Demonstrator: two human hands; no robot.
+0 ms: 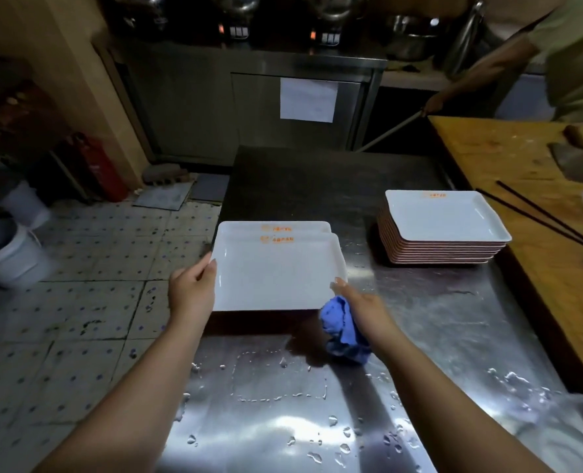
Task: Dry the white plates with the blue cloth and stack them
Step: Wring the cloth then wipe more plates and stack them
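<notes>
A white rectangular plate [276, 273] with an orange logo is held above the steel table, over another white plate [303, 227] whose far edge shows behind it. My left hand [192, 290] grips the held plate's left edge, thumb on the rim. My right hand [363, 310] holds the bunched blue cloth [341, 331] in its palm while a fingertip touches the plate's right front corner. A stack of several white plates [443, 227] stands to the right on the table.
The steel table [420, 319] is wet with droplets near me. A wooden board [522, 172] with a cleaver and black chopsticks lies at right. Another person holding a long handle stands at the back right. White buckets [13, 254] sit on the tiled floor at left.
</notes>
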